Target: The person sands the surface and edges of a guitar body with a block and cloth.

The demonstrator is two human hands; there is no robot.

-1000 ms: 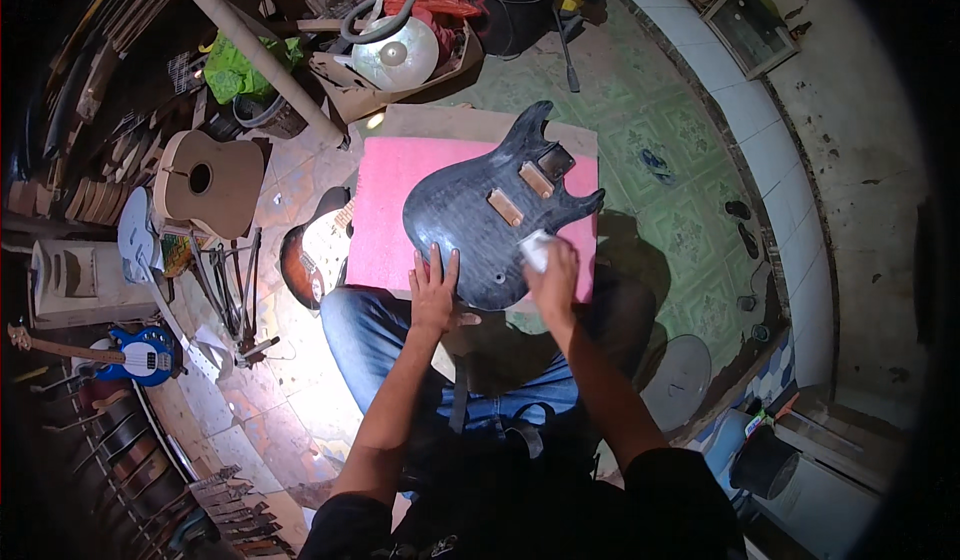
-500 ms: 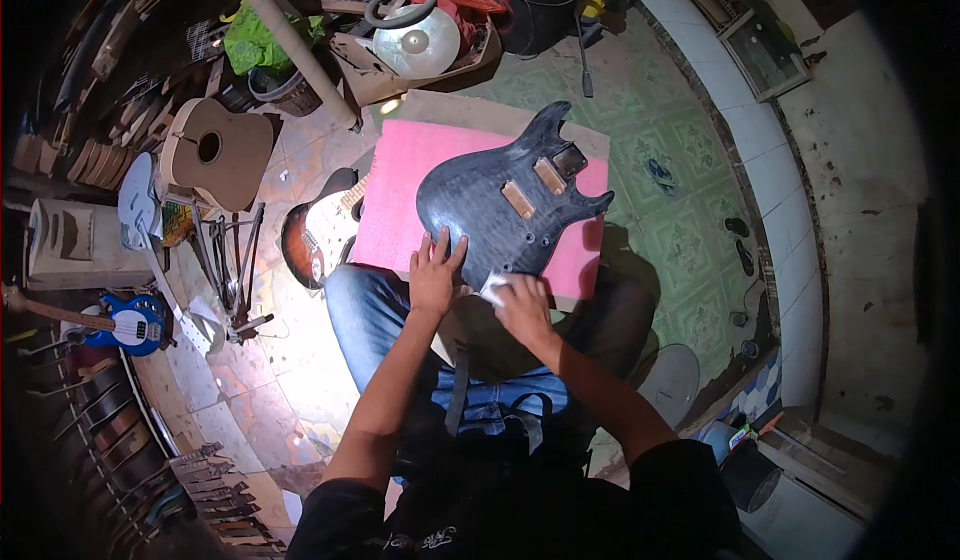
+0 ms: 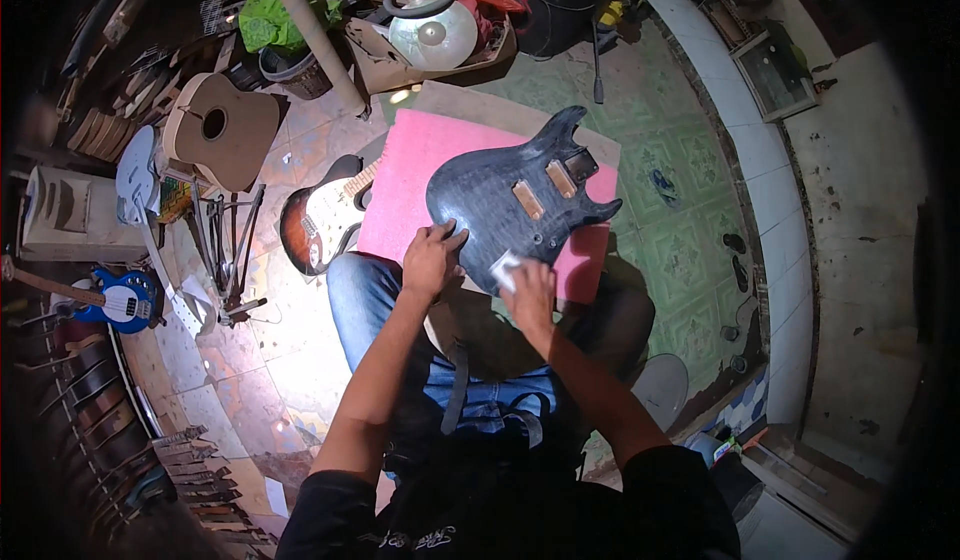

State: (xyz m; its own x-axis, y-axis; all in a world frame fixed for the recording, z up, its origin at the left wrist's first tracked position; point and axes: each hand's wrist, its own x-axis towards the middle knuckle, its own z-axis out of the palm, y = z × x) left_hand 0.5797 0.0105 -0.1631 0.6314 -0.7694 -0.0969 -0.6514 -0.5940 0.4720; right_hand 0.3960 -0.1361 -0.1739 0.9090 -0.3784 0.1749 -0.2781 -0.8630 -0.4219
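Note:
A dark grey-black electric guitar body (image 3: 490, 200) lies over a pink foam sheet (image 3: 405, 180) in front of me. Bare wood shows in its two pickup cavities. My left hand (image 3: 430, 260) grips the body's near left edge, its fingers bent over the top; the thumb is mostly hidden. In my right hand (image 3: 532, 295) is a small folded white piece, cloth or paper (image 3: 506, 270), pressed to the body's near end. I cannot tell which material it is.
A sunburst electric guitar (image 3: 318, 218) lies left of the foam. Further left are an unfinished acoustic guitar body (image 3: 230, 145), metal stands (image 3: 225, 250) and a blue bass (image 3: 125, 302). A cymbal-like disc (image 3: 432, 35) sits in a cardboard box at the back, beside a pole (image 3: 315, 40).
The left fingers, spread on the surface before, are now bent closer over the edge. My right hand has shifted slightly with the white piece. The whole view has moved a little.

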